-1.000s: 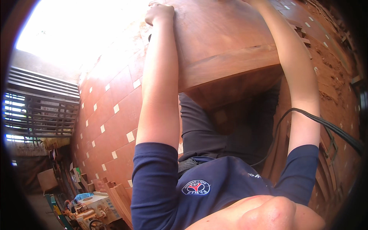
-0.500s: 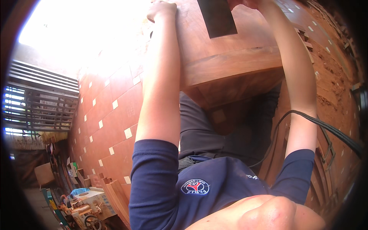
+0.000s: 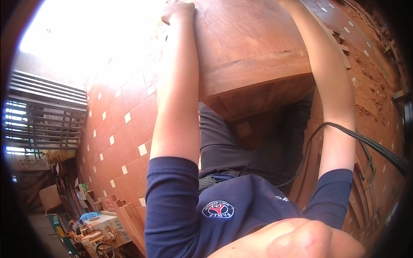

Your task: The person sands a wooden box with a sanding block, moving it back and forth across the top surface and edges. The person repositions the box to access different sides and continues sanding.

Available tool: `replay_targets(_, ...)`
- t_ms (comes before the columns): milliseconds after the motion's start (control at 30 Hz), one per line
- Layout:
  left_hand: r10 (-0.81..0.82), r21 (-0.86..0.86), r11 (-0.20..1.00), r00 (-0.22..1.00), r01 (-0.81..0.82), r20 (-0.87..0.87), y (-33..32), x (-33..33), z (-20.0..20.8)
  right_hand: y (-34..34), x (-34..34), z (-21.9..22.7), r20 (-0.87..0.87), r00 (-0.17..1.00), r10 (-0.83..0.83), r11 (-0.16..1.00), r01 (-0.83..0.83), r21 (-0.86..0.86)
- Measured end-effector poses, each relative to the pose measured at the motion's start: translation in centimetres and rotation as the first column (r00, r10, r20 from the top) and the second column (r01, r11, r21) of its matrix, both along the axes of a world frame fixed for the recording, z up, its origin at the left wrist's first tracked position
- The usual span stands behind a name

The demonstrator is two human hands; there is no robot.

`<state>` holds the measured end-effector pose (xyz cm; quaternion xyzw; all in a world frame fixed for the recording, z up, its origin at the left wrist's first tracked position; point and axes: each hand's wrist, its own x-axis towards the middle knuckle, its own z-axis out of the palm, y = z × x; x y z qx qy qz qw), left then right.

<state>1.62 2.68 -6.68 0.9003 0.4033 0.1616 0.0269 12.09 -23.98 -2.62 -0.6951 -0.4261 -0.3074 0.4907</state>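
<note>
the wooden piece (image 3: 249, 32) fills the upper centre of the frame, its front strip (image 3: 258, 71) apparently already fitted. patchy tones on top suggest an unfinished surface, though how much is left cannot be told. the left hand (image 3: 178, 12) bends at its left edge, grip unclear; the right hand's grip lies beyond the upper border, unseen.

Red-brown tiled floor (image 3: 122, 150) with small white square insets (image 3: 143, 149) stretches across the left, toward a dark slatted screen (image 3: 51, 112) at the far left. Near left, a machine (image 3: 105, 228) with a round handwheel (image 3: 104, 249) stands beside reddish planks (image 3: 130, 219). On the right, reddish-brown loose debris (image 3: 365, 92) covers the floor, near stacked wood offcuts (image 3: 337, 38).
</note>
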Motion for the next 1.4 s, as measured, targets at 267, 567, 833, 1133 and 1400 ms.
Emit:
replay_targets(267,-0.006,0.000,1.000,1.000,0.006,-0.024,-0.4,0.2,-0.4,-0.6,-7.2,2.7,0.160,0.986,-0.055,0.836,0.133,-0.533)
replay_targets(567,-0.007,0.004,1.000,1.000,0.007,-0.024,0.1,0.2,-0.5,-2.9,-6.7,5.8,-0.567,0.371,0.735,0.453,-0.891,0.004)
replay_targets(833,-0.040,-0.058,0.998,0.998,0.037,-0.055,-0.2,0.1,-0.2,-0.6,-3.1,1.9,-0.303,0.935,0.184,0.979,-0.202,-0.030)
replay_targets(1133,-0.016,-0.026,1.000,1.000,0.015,-0.011,1.3,0.2,-0.7,-3.0,-4.7,4.1,-0.290,0.935,0.204,0.825,-0.324,-0.464)
replay_targets(1400,-0.276,0.075,0.961,0.944,0.267,0.178,-1.1,0.0,0.2,-7.1,-2.9,4.8,-0.694,0.478,0.539,0.522,-0.836,-0.170)
